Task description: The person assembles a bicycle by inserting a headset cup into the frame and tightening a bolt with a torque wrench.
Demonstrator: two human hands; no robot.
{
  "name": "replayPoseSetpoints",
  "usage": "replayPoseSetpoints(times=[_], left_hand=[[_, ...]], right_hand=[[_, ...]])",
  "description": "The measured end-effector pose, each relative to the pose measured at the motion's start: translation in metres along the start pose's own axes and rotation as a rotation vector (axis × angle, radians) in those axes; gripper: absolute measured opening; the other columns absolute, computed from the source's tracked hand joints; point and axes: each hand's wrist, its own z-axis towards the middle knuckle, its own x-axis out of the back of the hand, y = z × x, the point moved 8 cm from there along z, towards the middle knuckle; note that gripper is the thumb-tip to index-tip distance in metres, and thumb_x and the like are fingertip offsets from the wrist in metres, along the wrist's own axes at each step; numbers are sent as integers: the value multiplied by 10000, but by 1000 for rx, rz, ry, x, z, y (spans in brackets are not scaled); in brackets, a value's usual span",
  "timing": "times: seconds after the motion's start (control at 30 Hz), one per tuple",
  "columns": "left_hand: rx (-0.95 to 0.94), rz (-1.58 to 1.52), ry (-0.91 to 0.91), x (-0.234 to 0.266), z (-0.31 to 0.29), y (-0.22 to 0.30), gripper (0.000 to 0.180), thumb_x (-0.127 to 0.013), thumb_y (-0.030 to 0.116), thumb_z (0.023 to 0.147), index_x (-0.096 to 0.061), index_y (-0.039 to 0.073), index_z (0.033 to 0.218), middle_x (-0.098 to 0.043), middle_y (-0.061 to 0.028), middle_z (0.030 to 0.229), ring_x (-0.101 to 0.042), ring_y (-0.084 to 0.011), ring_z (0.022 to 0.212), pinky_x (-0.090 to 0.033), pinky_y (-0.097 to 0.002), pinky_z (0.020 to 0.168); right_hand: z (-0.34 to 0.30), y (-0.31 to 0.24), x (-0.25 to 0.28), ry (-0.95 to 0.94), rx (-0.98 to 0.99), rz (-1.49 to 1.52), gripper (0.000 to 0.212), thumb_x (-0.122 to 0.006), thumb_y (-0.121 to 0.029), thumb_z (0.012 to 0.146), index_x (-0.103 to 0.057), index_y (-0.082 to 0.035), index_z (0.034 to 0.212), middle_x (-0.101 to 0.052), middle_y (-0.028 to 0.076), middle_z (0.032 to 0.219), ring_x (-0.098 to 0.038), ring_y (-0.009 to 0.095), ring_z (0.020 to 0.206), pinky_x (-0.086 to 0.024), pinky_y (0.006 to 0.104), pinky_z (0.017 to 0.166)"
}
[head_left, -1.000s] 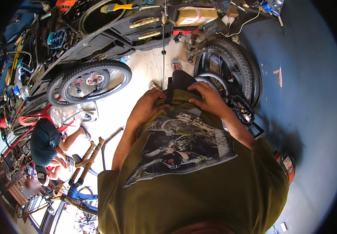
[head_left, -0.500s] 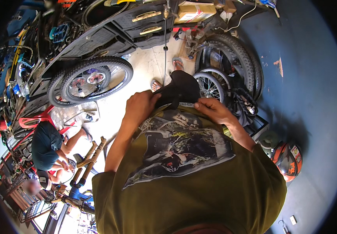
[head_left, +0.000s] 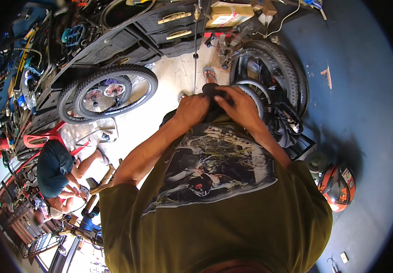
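Note:
My two hands are close together in front of my waist, over black cloth that looks like part of my shorts. My left hand is closed, knuckles up, at the left side of this cloth. From the right, my right hand pinches at the cloth with thumb and fingers. What lies under the fingers is partly hidden. Below the hands hangs my olive T-shirt with a large printed picture.
Bicycle wheels stand on the left, before dark drawers. More tyres lean at the right by the blue wall. A helmet is at the lower right. Another person sits at the left near a bicycle fork.
Both hands have left the shorts' waistband, where they were spread apart, and come together farther forward at the black cloth. The shirt hem has dropped over the waistband.

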Motion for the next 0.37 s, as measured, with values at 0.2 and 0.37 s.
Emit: replayPoseSetpoints(times=[0.2, 0.37], left_hand=[[144, -251, -173, 10, -2, -20, 219, -704, 263, 836, -677, 60, 915, -720, -154, 926, -700, -373, 922, -540, -500, 800], [128, -230, -271, 41, 1, -25, 322, -668, 354, 853, -715, 66, 990, -715, -208, 1030, -670, -380, 1039, -526, -492, 885]], right_hand=[[25, 12, -43, -430, -39, -126, 309, -703, -458, 907, -730, -162, 991, -665, 89, 686, -677, 330, 677, -510, 435, 639], [24, 18, -64, -554, 137, -237, 399, -771, -521, 816, -728, -206, 1057, -731, 116, 799, -730, 330, 802, -568, 441, 747]])
